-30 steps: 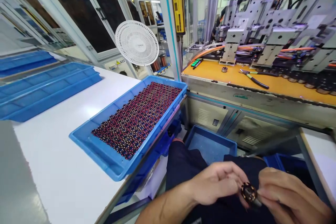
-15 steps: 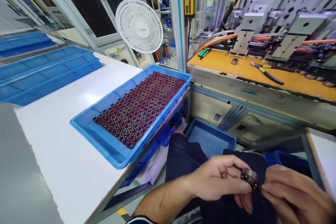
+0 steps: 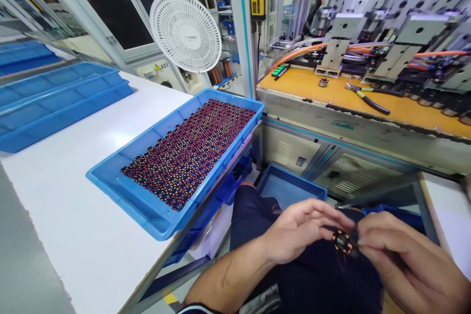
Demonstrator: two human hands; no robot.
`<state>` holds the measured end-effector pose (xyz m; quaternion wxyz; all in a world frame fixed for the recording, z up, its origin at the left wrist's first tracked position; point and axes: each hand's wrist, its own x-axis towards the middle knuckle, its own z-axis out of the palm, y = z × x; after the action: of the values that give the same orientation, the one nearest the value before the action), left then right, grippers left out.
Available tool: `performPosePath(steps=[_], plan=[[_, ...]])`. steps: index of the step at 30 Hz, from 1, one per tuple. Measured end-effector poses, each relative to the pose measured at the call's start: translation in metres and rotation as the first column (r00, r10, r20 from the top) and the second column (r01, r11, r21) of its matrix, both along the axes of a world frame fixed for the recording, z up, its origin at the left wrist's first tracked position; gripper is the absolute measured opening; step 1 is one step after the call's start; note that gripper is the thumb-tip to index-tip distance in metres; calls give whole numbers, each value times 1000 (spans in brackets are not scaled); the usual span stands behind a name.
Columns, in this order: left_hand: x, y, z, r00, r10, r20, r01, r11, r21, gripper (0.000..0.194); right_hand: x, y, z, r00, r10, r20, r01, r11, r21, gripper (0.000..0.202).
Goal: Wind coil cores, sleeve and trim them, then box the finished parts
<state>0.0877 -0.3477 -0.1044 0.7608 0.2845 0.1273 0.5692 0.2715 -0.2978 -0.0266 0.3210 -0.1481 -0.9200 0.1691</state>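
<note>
A small round part with copper-coloured windings (image 3: 342,242) is held over my lap, its face turned toward the camera. My left hand (image 3: 301,230) has its fingers around the part's upper left side, with the thumb behind it. Close on the right, my right hand (image 3: 401,245) pinches at the part's right edge, where a thin wire seems to run; the fingertips are slightly blurred. To the left, a blue tray (image 3: 140,221) on the white table holds rows of similar small parts (image 3: 191,152) with red and gold dots.
Pliers (image 3: 368,98), a single round part (image 3: 323,82) and green-capped markers (image 3: 280,70) lie on the orange bench (image 3: 294,89) below the machine. A blue bin (image 3: 290,186) stands beyond my knees. Stacked blue trays (image 3: 62,103) and a white fan (image 3: 186,32) are at the left.
The round part has moved slightly up and left and turned its wound face to the camera. My left fingers have loosened and spread above it; my right hand has shifted up and left.
</note>
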Motion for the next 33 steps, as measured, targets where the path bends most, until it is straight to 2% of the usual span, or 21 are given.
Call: performPosePath(steps=[2, 4, 7, 10, 15, 19, 21, 23, 24, 25, 26, 28, 29, 30, 31, 33], plan=[[0, 1, -3, 987, -151, -55, 150, 988, -26, 62, -3, 2, 3, 1000, 10, 4, -10, 1000, 5, 13], [-1, -2, -1, 971, -212, -107, 211, 977, -20, 55, -8, 2, 4, 1000, -2, -27, 2, 1000, 9, 11], [-6, -7, 5, 962, -91, -256, 93, 996, -7, 32, -16, 1, 0, 990, -23, -137, 23, 1000, 1, 8], [-11, -6, 7, 930, 98, -355, -91, 995, 35, 18, -19, 2, -9, 961, -104, -257, 78, 991, -110, 8], [-7, -1, 8, 851, 369, -373, -302, 926, 227, 20, -20, 0, -18, 918, -268, -291, 168, 930, -327, 15], [-5, 0, 8, 801, 475, -366, -371, 872, 318, 25, -20, -3, -20, 901, -281, -329, 137, 906, -400, 17], [-5, 0, 6, 748, 540, -384, -414, 834, 365, 26, -21, -5, -20, 881, -291, -372, 118, 898, -423, 17], [-6, 0, 4, 684, 603, -410, -447, 791, 418, 28, -22, -8, -20, 855, -336, -394, 114, 864, -490, 17], [-6, 0, 3, 656, 626, -422, -454, 773, 442, 28, -22, -11, -20, 844, -371, -387, 101, 819, -564, 17], [-5, 1, 2, 636, 640, -431, -456, 762, 459, 28, -23, -13, -19, 839, -402, -366, 66, 744, -665, 18], [-5, 1, 1, 630, 644, -435, -455, 759, 465, 27, -23, -15, -19, 843, -424, -332, 13, 632, -775, 20], [-5, 3, 0, 659, 624, -420, -448, 774, 448, 26, -23, -18, -18, 870, -420, -257, -106, 349, -931, 30], [-4, 4, -1, 687, 604, -405, -439, 789, 430, 26, -23, -19, -18, 887, -399, -232, -151, 224, -963, 34], [-4, 5, -1, 715, 581, -390, -429, 804, 412, 26, -23, -20, -18, 901, -373, -221, -182, 137, -974, 38], [-4, 5, -1, 739, 559, -376, -416, 818, 398, 26, -23, -20, -19, 911, -351, -219, -200, 88, -976, 40], [-4, 6, 0, 766, 536, -355, -402, 830, 385, 25, -22, -19, -22, 918, -332, -217, -215, 43, -976, 43]])
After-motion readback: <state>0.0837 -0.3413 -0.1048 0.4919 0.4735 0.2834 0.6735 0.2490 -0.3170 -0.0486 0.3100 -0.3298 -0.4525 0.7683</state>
